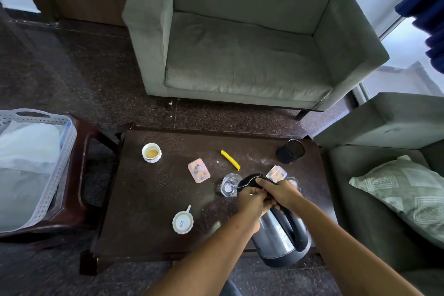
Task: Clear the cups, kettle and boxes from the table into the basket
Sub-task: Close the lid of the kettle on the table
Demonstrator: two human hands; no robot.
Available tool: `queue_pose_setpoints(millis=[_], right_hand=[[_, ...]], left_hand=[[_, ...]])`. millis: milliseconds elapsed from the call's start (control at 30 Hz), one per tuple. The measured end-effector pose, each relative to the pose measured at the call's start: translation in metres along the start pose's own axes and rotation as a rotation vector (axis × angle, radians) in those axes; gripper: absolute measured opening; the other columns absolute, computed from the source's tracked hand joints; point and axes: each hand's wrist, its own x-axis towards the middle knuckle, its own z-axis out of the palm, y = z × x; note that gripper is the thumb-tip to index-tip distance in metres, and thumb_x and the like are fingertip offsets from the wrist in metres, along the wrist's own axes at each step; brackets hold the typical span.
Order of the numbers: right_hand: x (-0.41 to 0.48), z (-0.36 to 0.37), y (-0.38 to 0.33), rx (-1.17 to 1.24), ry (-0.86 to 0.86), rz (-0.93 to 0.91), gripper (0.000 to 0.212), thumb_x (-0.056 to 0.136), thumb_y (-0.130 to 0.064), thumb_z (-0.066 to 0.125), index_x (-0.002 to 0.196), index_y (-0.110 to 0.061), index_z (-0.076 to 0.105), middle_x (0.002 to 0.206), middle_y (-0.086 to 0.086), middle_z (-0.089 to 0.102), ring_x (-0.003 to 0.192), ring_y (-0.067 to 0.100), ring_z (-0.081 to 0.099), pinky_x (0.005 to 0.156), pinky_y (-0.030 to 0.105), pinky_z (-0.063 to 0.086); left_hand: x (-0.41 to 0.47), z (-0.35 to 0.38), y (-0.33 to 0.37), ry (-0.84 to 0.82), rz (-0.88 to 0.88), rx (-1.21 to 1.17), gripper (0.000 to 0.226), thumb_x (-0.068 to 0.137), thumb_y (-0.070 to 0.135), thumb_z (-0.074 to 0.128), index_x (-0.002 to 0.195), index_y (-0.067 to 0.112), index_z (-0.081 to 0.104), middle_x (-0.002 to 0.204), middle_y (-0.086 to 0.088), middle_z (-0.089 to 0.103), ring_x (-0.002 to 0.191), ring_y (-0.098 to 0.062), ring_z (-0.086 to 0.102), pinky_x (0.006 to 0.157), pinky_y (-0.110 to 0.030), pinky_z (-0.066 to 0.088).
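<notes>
Far left: grey perforated basket (57,163) on a dark stool (89,151), clear plastic inside. On the dark table (144,199): white cup (151,152) upright with tan liquid; second white cup (182,222) lying near the front edge; pink box (199,170); yellow clip (230,159); clear glass (229,186) just beside the kettle lid. Steel kettle (281,235) at the front right edge. Left hand (251,202) curled around the handle top, fingers pressed together; right hand (280,191) clasped over the lid and handle, fingers closed. Second pink box (276,173) behind; black mesh holder (290,151) at the back right.
</notes>
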Motion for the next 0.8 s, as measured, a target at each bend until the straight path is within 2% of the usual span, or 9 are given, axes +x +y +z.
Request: queue_pose_setpoints(millis=[167,367,500,600,733,800], right_hand=[[-0.0007,-0.0008,-0.0009,-0.021,-0.004,-0.01,0.06,0.081,-0.062,0.055,0.049,-0.011,0.055,0.036,0.001,0.05,0.032,0.012,0.045,0.043,0.019,0.038],[-0.0007,-0.0013,-0.0009,-0.009,-0.022,-0.019,0.057,0.082,-0.061,0.055,0.062,-0.008,0.06,0.045,0.006,0.053,0.036,0.015,0.046,0.045,0.022,0.039],[-0.0012,-0.0019,-0.001,-0.007,-0.016,-0.016,0.056,0.081,-0.061,0.056,0.063,-0.008,0.06,0.043,0.005,0.053,0.035,0.015,0.046,0.042,0.021,0.038],[-0.0012,-0.0025,-0.0011,-0.005,-0.02,-0.015,0.056,0.082,-0.06,0.056,0.062,-0.008,0.06,0.043,0.005,0.053,0.035,0.015,0.046,0.043,0.021,0.039],[-0.0007,-0.0035,-0.0021,-0.016,-0.031,-0.015,0.056,0.082,-0.06,0.055,0.063,-0.008,0.06,0.04,0.003,0.051,0.035,0.015,0.046,0.04,0.021,0.038],[-0.0001,-0.004,-0.0022,-0.008,-0.031,-0.018,0.056,0.081,-0.061,0.056,0.063,-0.008,0.06,0.04,0.003,0.051,0.034,0.015,0.046,0.041,0.021,0.038]], left_hand=[[-0.0005,0.0002,-0.0003,0.0,0.0,-0.008,0.027,0.093,-0.006,0.045,0.068,-0.001,0.054,0.066,-0.017,0.059,0.052,-0.024,0.059,0.047,-0.022,0.055],[0.0016,0.0003,-0.002,-0.008,0.004,-0.005,0.023,0.093,-0.005,0.045,0.072,-0.002,0.055,0.068,-0.018,0.059,0.054,-0.027,0.059,0.048,-0.023,0.055],[0.002,0.0016,-0.0026,-0.019,0.006,-0.006,0.019,0.093,-0.005,0.045,0.078,-0.003,0.056,0.071,-0.018,0.06,0.057,-0.028,0.059,0.05,-0.023,0.057],[0.0023,0.0017,-0.003,-0.017,0.007,-0.002,0.022,0.093,-0.005,0.045,0.075,-0.003,0.056,0.071,-0.018,0.06,0.057,-0.026,0.059,0.05,-0.023,0.056],[-0.0001,0.003,-0.0013,-0.049,0.009,0.01,0.018,0.094,-0.004,0.043,0.082,-0.004,0.057,0.072,-0.02,0.058,0.054,-0.028,0.058,0.055,-0.026,0.059],[-0.0004,0.0037,-0.0003,-0.043,0.012,0.007,0.022,0.094,-0.004,0.043,0.076,-0.004,0.056,0.069,-0.019,0.058,0.052,-0.027,0.058,0.054,-0.026,0.058]])
